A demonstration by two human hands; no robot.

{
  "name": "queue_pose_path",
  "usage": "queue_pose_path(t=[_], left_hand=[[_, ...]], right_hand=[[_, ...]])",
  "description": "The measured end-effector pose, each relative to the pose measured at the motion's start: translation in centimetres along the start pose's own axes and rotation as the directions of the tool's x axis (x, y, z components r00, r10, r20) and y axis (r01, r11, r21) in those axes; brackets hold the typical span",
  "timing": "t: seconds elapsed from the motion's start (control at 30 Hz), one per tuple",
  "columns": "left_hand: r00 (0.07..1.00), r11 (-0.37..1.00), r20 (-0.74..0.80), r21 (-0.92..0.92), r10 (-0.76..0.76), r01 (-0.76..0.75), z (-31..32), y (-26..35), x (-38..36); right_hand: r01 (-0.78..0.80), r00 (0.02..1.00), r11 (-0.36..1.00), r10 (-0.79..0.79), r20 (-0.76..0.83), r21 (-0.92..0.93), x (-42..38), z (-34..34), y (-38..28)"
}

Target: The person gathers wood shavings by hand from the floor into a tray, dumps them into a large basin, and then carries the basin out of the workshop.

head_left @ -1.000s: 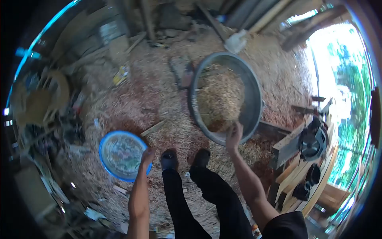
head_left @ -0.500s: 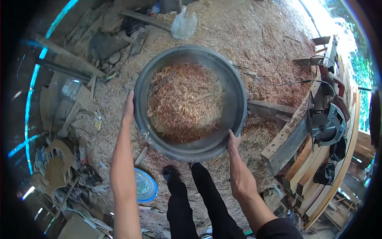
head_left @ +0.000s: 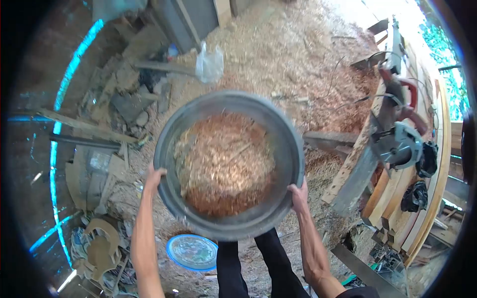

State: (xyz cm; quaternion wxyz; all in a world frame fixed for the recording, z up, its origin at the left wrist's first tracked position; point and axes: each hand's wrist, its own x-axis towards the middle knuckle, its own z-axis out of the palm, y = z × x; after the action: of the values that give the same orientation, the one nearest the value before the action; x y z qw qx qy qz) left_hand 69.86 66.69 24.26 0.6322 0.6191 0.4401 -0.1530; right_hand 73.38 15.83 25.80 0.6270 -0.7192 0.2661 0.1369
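Note:
A large dark round tub (head_left: 233, 229) is held up in front of my legs. Inside it lies a heap of reddish-brown wood shavings (head_left: 223, 166) with a few thin wood strips among them. On the left rim, my left hand (head_left: 153, 176) grips the tub, its thumb over the edge and its other fingers hidden behind the wall. My right hand (head_left: 299, 195) holds the lower right rim the same way, thumb on top.
A circular saw (head_left: 401, 146) rests on stacked planks (head_left: 387, 201) to the right. A blue-rimmed dish (head_left: 193, 252) lies on the shavings-strewn ground by my legs. A plastic bag (head_left: 209, 64) and scrap boards (head_left: 94, 126) are at the far left.
The tub appears lower and slightly left in view, nearer my body. My left hand now curls its thumb over the rim. The camera view has shifted, showing more of the far wall.

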Motion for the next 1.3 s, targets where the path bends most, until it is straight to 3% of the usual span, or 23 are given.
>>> queue_pose_path(t=[0.1, 0.13, 0.2, 0.23, 0.27, 0.33, 0.47, 0.53, 0.6, 0.67, 0.8, 0.9, 1.0, 1.13, 1.2, 1.23, 1.3], left_hand=[[0.996, 0.999, -0.078, 0.001, 0.042, -0.042, -6.3, 1.5, -7.1], [0.991, 1.000, -0.132, -0.010, -0.001, 0.000, -7.5, 4.1, -10.7], [0.996, 0.999, -0.094, -0.045, -0.010, 0.006, -10.5, 8.7, -17.0], [0.988, 0.998, -0.151, -0.061, 0.012, -0.022, -11.8, 8.7, -19.7], [0.977, 0.995, -0.207, -0.078, 0.048, -0.065, -13.4, 10.3, -21.1], [0.957, 0.999, -0.287, -0.014, 0.033, -0.039, -14.0, 17.4, -27.7], [0.949, 0.976, -0.235, -0.016, 0.210, -0.219, -17.5, 22.5, -33.9], [0.922, 0.903, -0.261, -0.250, 0.286, -0.351, -16.7, 26.5, -38.6], [0.880, 0.837, -0.276, -0.297, 0.386, -0.460, -17.3, 27.7, -39.2], [0.959, 0.867, -0.161, -0.414, 0.231, -0.278, -18.5, 29.4, -39.1], [0.971, 0.856, -0.082, -0.460, 0.225, -0.237, -16.6, 37.3, -39.3], [0.887, 0.825, -0.061, -0.343, 0.457, -0.449, -12.7, 43.0, -39.8], [0.899, 0.864, -0.023, -0.266, 0.438, -0.427, -9.2, 47.4, -37.9], [0.926, 0.885, 0.056, -0.318, 0.374, -0.339, -1.8, 52.4, -33.3], [0.888, 0.861, 0.041, -0.270, 0.458, -0.431, 3.2, 57.1, -32.5], [0.863, 0.848, 0.027, -0.204, 0.504, -0.489, 5.2, 58.3, -32.7], [0.877, 0.869, 0.103, -0.233, 0.469, -0.437, 7.4, 60.8, -28.3]], right_hand=[[0.023, 0.996, 1.000, -0.021, 0.085, -0.015, -5.4, 0.7, -7.1], [0.040, 0.992, 0.999, -0.038, 0.119, -0.010, -7.2, 1.2, -10.6], [0.033, 0.983, 0.999, -0.031, 0.179, -0.005, -10.0, 1.6, -17.0], [-0.010, 0.970, 1.000, 0.015, 0.244, -0.021, -11.5, 1.7, -19.4], [0.036, 0.967, 0.999, -0.037, 0.251, 0.010, -12.5, 2.5, -22.3], [0.047, 0.959, 0.998, -0.037, 0.282, -0.029, -15.1, 3.0, -27.5], [0.090, 0.933, 0.992, -0.115, 0.342, 0.089, -18.8, 1.9, -35.1], [0.088, 0.940, 0.983, -0.135, 0.313, 0.160, -21.3, 1.5, -39.7], [0.246, 0.900, 0.954, -0.291, 0.324, 0.173, -22.0, 0.1, -42.5], [0.265, 0.880, 0.934, -0.336, 0.337, 0.238, -22.5, -1.0, -46.2], [0.255, 0.862, 0.911, -0.366, 0.351, 0.324, -22.0, -3.3, -53.5], [0.266, 0.883, 0.892, -0.378, 0.279, 0.366, -21.2, -6.3, -57.4], [0.292, 0.891, 0.887, -0.388, 0.235, 0.358, -18.0, -9.0, -58.9], [0.280, 0.912, 0.892, -0.363, 0.192, 0.355, -12.9, -13.1, -63.0], [0.389, 0.879, 0.854, -0.457, 0.139, 0.347, -7.6, -15.2, -65.1], [0.339, 0.894, 0.849, -0.425, 0.143, 0.404, -7.1, -16.3, -66.0], [0.277, 0.910, 0.832, -0.388, 0.147, 0.480, -5.8, -18.4, -68.5]])
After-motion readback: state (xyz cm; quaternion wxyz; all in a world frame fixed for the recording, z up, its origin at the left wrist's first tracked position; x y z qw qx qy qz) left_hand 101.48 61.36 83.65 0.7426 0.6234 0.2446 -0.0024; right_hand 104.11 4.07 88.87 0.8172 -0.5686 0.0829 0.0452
